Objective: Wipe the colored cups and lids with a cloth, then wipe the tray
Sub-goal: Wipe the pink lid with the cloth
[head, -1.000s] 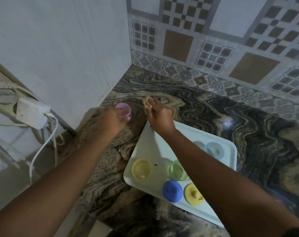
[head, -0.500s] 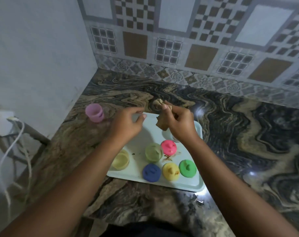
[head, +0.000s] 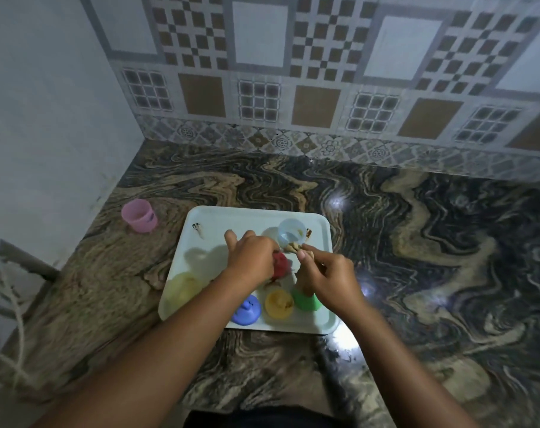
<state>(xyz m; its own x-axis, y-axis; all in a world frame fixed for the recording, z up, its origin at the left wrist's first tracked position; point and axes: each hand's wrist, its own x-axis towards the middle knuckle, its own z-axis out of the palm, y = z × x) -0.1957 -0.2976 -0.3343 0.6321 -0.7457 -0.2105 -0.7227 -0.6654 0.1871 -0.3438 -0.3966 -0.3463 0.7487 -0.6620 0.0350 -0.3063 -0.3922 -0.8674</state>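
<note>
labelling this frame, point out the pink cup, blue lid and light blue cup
pink cup (head: 142, 224), head view, side wall
blue lid (head: 248, 312), head view, domed top
light blue cup (head: 291, 233), head view, inside

Home kitchen corner, swirled dark-and-tan stone counter (head: 416, 242), patterned tile wall (head: 293, 72) of checks, grids and a floral border, plain painted side wall (head: 46, 118), pale tray (head: 256, 211) of small coloured plastic cups (head: 290, 231)

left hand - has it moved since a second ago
Yes. The left hand left the pink plastic cup by the grey wall and moved right, over the white rectangular tray, where it holds the red round lid.
</note>
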